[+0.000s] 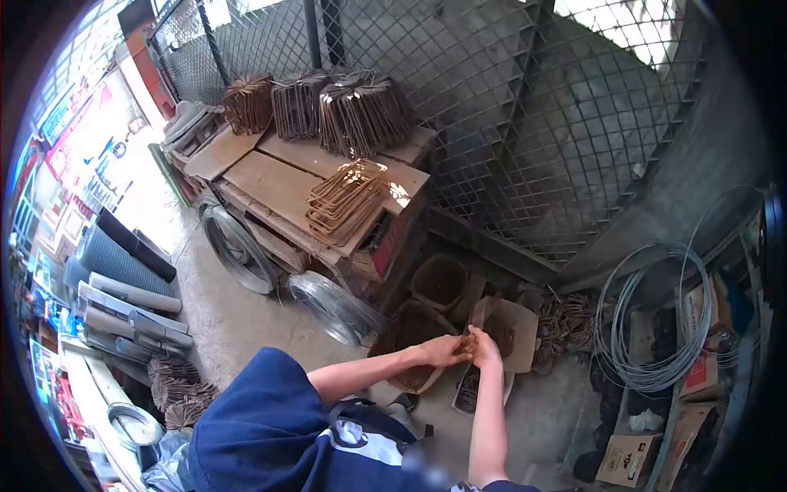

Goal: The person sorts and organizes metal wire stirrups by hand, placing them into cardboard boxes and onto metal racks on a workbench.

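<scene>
My left hand [443, 351] and my right hand [485, 348] meet low over the floor, fingers closed together on a small bunch of rusty metal pieces [467, 343]. What the pieces are is too small to tell. Just behind the hands stands an open cardboard box [515, 321] with more rusty pieces in it. A brown round tub [410, 328] sits right under my left wrist, and a second tub [439, 283] stands behind it. My blue sleeve [262, 410] fills the lower left.
A wooden bench [275, 184] carries stacked rusty bent-rod frames [346, 201] and bundles [361, 115]. Wire coils [238, 246] [332, 307] lean on it. A grey wire loop [656, 328] and cardboard boxes [627, 459] crowd the right. Mesh fencing [525, 123] closes the back; rolled mesh [123, 262] lies left.
</scene>
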A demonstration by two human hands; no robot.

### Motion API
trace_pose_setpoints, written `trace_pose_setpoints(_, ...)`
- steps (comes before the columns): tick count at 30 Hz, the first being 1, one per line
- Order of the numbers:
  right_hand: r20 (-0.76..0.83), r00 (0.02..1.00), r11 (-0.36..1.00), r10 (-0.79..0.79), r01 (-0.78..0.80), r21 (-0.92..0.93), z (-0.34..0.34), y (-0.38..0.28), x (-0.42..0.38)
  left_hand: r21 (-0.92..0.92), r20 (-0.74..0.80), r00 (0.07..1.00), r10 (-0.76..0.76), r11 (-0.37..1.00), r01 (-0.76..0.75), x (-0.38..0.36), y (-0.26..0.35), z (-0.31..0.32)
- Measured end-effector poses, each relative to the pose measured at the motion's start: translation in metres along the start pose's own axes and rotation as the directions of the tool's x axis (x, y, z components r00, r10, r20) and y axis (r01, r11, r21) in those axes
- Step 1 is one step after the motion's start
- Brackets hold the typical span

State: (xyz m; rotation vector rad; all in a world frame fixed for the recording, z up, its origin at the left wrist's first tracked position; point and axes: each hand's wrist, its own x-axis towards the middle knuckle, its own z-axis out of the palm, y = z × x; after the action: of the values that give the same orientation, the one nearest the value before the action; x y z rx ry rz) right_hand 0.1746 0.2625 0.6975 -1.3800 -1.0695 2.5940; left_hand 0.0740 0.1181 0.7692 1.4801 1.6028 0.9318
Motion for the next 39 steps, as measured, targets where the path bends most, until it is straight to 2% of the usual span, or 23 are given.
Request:
trace_pose_setpoints(1, 0.0, 1.0, 1.0, -0.015, 0.015, -0.006, 0.005, -0.003, -0.002, 0.049, -0.023, 1.0, 0.009, 0.999, -0.008, -0.001, 0.005, -0.006)
trace_pose_setpoints(3, 0.171, 0.958, 0.971, 0.231, -0.238, 0.026, 0.01, -0.012, -0.004, 0.101, -0.007, 1.0, 0.028, 0.995, -0.027, -0.01, 0.012, -0.015)
trace_pose_setpoints(5, 0.211, 0.961, 0.979, 0.178, -0.195, 0.065, 0.007, -0.011, 0.003, 0.317, 0.061, 0.995, -0.076, 0.947, 0.052, -0.021, 0.015, -0.022)
trace_pose_setpoints(7, 0.203, 0.966, 0.987, 0.159, -0.15, -0.061, 0.03, -0.02, -0.014, 0.317, 0.032, 0.999, -0.032, 0.948, 0.02, -0.035, 0.028, -0.037)
trace_pose_setpoints(9, 0.213, 0.959, 0.982, 0.189, -0.188, -0.023, 0.05, -0.033, -0.018, 0.374, 0.024, 1.0, 0.02, 0.927, -0.027, -0.041, 0.019, -0.042)
trace_pose_setpoints(10, 0.223, 0.973, 0.998, 0.058, -0.06, 0.003, 0.054, -0.037, -0.011, 0.364, 0.017, 1.0, 0.026, 0.931, -0.031, -0.046, 0.023, -0.05)
trace_pose_setpoints(12, 0.149, 0.98, 0.991, -0.133, 0.132, 0.012, 0.084, -0.052, -0.019, 0.294, -0.3, 0.937, 0.18, 0.952, -0.089, -0.056, 0.027, -0.07)
trace_pose_setpoints(13, 0.193, 0.966, 0.985, -0.172, 0.175, -0.002, 0.1, -0.066, -0.023, 0.211, -0.327, 0.935, 0.137, 0.975, -0.07, -0.058, 0.022, -0.083)
trace_pose_setpoints(15, 0.254, 0.905, 0.902, -0.342, 0.392, -0.182, 0.15, -0.095, -0.052, 0.115, -0.509, 0.847, 0.157, 0.987, -0.114, -0.052, -0.002, -0.097)
trace_pose_setpoints(17, 0.239, 0.879, 0.865, -0.413, 0.46, -0.198, 0.204, -0.126, -0.079, 0.27, -0.429, 0.871, 0.239, 0.954, -0.128, -0.041, -0.021, -0.128)
trace_pose_setpoints(18, 0.189, 0.872, 0.839, -0.451, 0.486, -0.243, 0.232, -0.141, -0.098, -0.192, -0.371, 0.925, -0.078, 0.981, 0.005, -0.032, -0.016, -0.153)
trace_pose_setpoints(19, 0.226, 0.845, 0.809, -0.485, 0.531, -0.251, 0.254, -0.155, -0.111, -0.432, -0.296, 0.951, -0.087, 0.901, -0.052, -0.026, -0.014, -0.174)
trace_pose_setpoints(20, 0.265, 0.813, 0.774, -0.518, 0.578, -0.26, 0.279, -0.167, -0.126, -0.691, -0.033, 0.998, 0.051, 0.721, -0.06, -0.009, -0.017, -0.202)
trace_pose_setpoints(22, 0.301, 0.756, 0.701, -0.581, 0.653, -0.286, 0.324, -0.185, -0.149, -0.83, 0.035, 0.999, -0.019, 0.556, 0.039, -0.012, 0.008, -0.249)
trace_pose_setpoints(23, 0.336, 0.729, 0.676, -0.596, 0.682, -0.28, 0.339, -0.193, -0.153, -0.864, 0.022, 0.992, 0.124, 0.502, -0.043, -0.026, 0.029, -0.279)
trace_pose_setpoints(25, 0.338, 0.678, 0.625, -0.653, 0.734, -0.264, 0.372, -0.204, -0.16, -0.902, -0.086, 0.989, 0.118, 0.413, -0.128, -0.046, 0.047, -0.327)
trace_pose_setpoints(27, 0.375, 0.678, 0.638, -0.632, 0.73, -0.245, 0.394, -0.214, -0.156, -0.677, -0.194, 0.978, -0.081, 0.733, -0.073, -0.083, 0.072, -0.379)
trace_pose_setpoints(29, 0.307, 0.686, 0.627, -0.66, 0.728, -0.276, 0.418, -0.214, -0.143, -0.411, -0.346, 0.925, -0.155, 0.912, -0.001, -0.112, 0.086, -0.417)
trace_pose_setpoints(30, 0.287, 0.682, 0.604, -0.672, 0.73, -0.32, 0.427, -0.212, -0.129, -0.307, -0.312, 0.932, -0.184, 0.948, 0.084, -0.112, 0.079, -0.435)
trace_pose_setpoints(31, 0.301, 0.652, 0.57, -0.695, 0.756, -0.323, 0.434, -0.208, -0.114, -0.13, -0.425, 0.899, -0.108, 0.99, 0.058, -0.096, 0.048, -0.443)
trace_pose_setpoints(35, 0.188, 0.68, 0.567, -0.709, 0.708, -0.421, 0.462, -0.188, -0.069, 0.084, -0.463, 0.88, -0.103, 0.984, 0.16, -0.091, 0.013, -0.481)
trace_pose_setpoints(37, 0.148, 0.711, 0.576, -0.688, 0.658, -0.485, 0.467, -0.177, -0.051, 0.065, -0.433, 0.887, -0.163, 0.975, 0.211, -0.096, 0.006, -0.486)
trace_pose_setpoints(39, 0.124, 0.708, 0.502, -0.695, 0.601, -0.622, 0.462, -0.168, -0.024, 0.164, -0.413, 0.892, -0.183, 0.948, 0.271, -0.086, -0.024, -0.485)
